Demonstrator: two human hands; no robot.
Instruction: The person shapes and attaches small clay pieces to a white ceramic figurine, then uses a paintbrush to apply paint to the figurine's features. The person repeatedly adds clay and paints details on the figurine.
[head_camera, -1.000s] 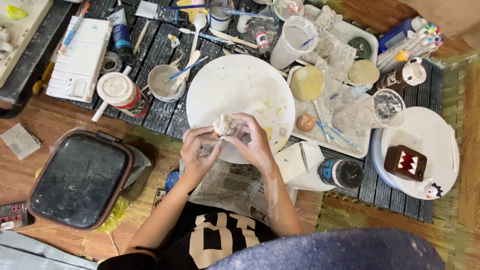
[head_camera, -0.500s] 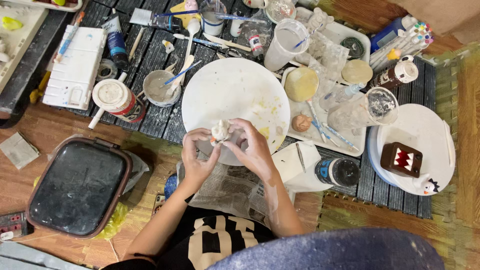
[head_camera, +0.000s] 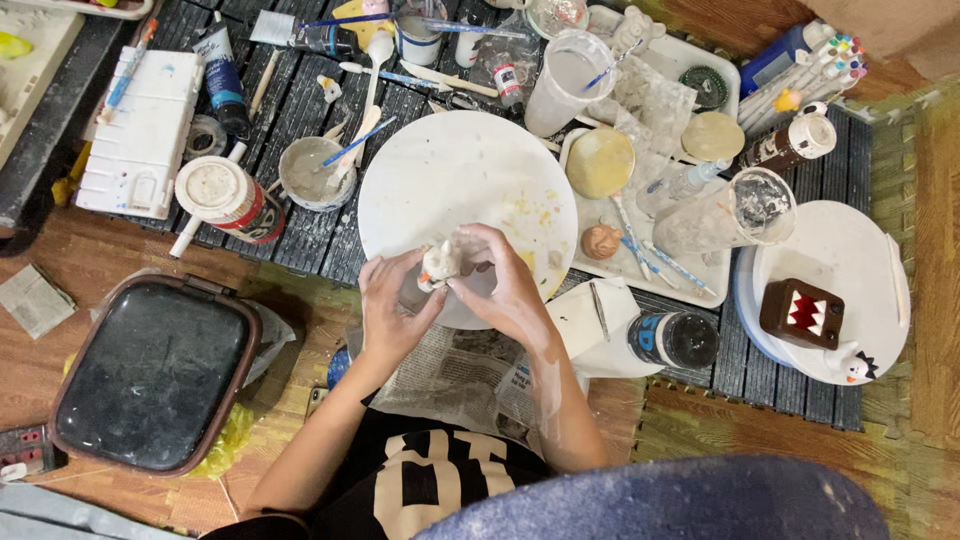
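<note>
Both hands meet over the near edge of the round white board (head_camera: 470, 170), working a small pale clay figure (head_camera: 438, 266) held just above it. To do this shaping well, the person would want light, even pressure from the fingertips, turning the piece a little at a time and keeping it supported from below – soft clay probably dents under a hard pinch. The left hand (head_camera: 392, 312) is curled narrowly around the figure's near side, its thumb and fingertips pressed against it. The right hand (head_camera: 502, 285) cups the other side, fingers bent and closed in on the clay (how much lies hidden under the palm cannot be told). A folded newspaper (head_camera: 460, 375) lies under the wrists, and a dark tray (head_camera: 150, 375) sits well to the left – untouched.
</note>
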